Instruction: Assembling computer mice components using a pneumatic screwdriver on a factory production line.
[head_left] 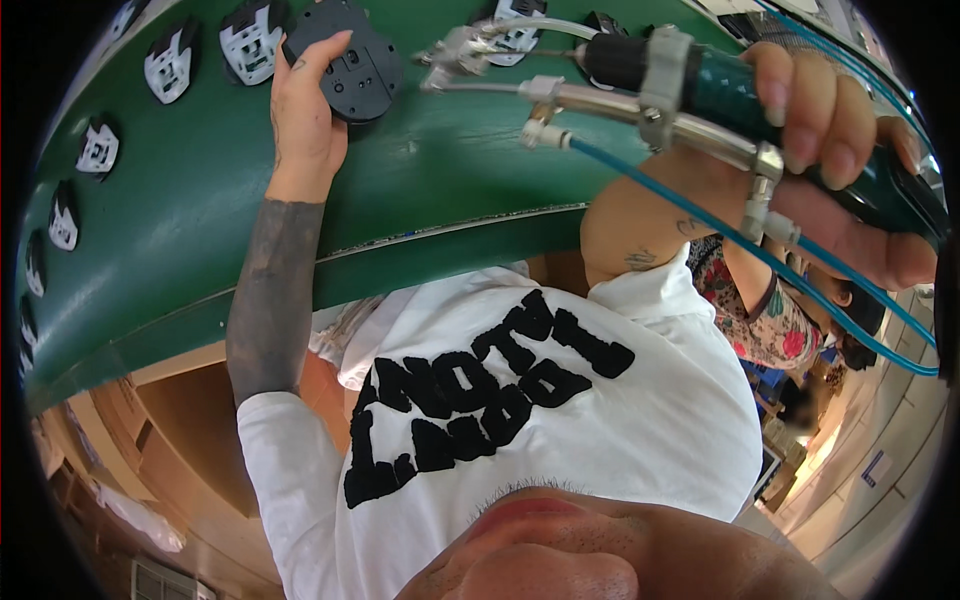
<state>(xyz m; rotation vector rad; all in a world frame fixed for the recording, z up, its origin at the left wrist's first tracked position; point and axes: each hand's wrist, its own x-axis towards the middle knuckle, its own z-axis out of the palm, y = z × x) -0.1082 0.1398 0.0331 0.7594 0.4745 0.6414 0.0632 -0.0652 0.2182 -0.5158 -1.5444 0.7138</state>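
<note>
My left hand [303, 120] is closed around a black computer mouse shell [365, 78], its underside with small holes turned up and my thumb lying across it. My right hand [825, 125] grips a dark green powered screwdriver [728, 92] lying almost level. A metal rod is clamped along the tool, and blue air hoses [650, 182] run from its fittings. The metal nozzle head [458, 55] of the screwdriver points left toward the mouse shell. A gap separates the two. The nozzle is slightly blurred.
Several white-and-black mouse parts [170, 62] stand in a curved row along the green work surface [180, 220]. Its near edge passes just in front of my body. Cardboard boxes [190, 430] are below on the left. Another person in a flowered top [775, 320] is at the right.
</note>
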